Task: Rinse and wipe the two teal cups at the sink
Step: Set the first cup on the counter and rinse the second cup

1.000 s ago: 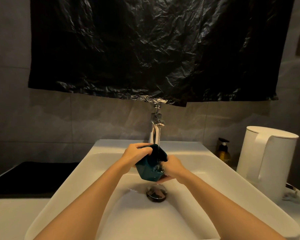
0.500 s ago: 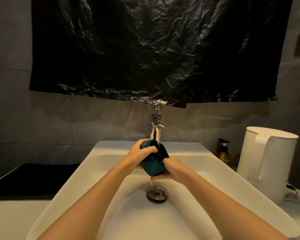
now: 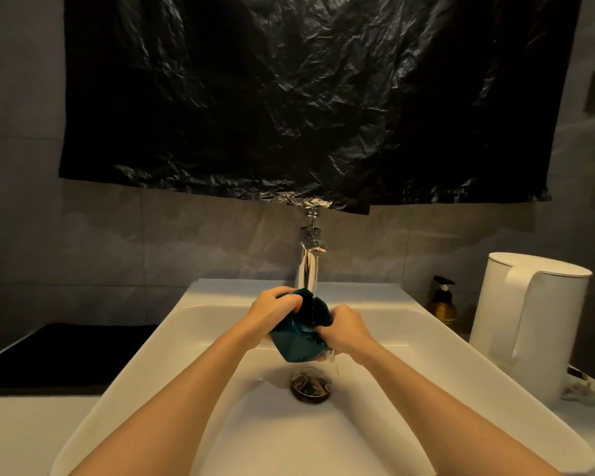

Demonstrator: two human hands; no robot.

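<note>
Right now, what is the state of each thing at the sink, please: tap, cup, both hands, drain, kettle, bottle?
faucet: on, thin stream running.
teal cup: tilted under the stream, held over the sink.
left hand: grips the cup's upper end.
right hand: grips its lower side.
drain: no water pooled over it.
white kettle: upright, lid shut.
pump bottle: upright.

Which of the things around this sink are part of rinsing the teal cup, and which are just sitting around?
In use:
teal cup, held by the left hand and right hand
faucet, water running onto the cup
sink
drain

Just lying about:
white kettle
amber pump bottle
black plastic sheet
black surface on the left
</note>
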